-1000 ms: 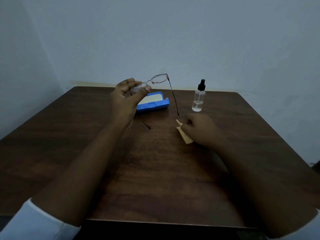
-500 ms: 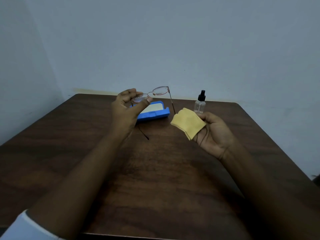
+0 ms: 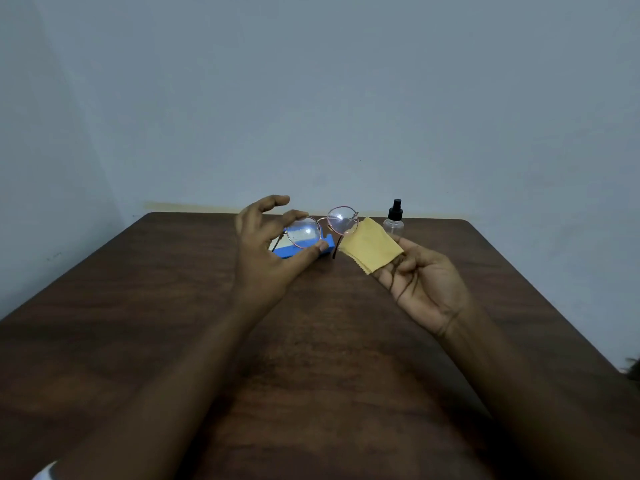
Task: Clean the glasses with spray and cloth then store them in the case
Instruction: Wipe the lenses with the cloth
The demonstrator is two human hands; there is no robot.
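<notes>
My left hand pinches the rim of the left lens of the thin-framed round glasses between thumb and forefinger, holding them above the table with the lenses facing me. My right hand is turned palm up and holds the yellow cloth on its fingers, the thumb side curled against it. The cloth's edge lies right beside the right lens. Behind the glasses, the open blue case lies on the table, partly hidden by my left hand. The clear spray bottle with a black pump stands at the back right.
The dark wooden table reaches to a pale wall at the back. Its left and right edges slant away on both sides.
My right hand lifted the cloth off the table and brought it up beside the right lens. My left hand turned the glasses so that the lenses face me.
</notes>
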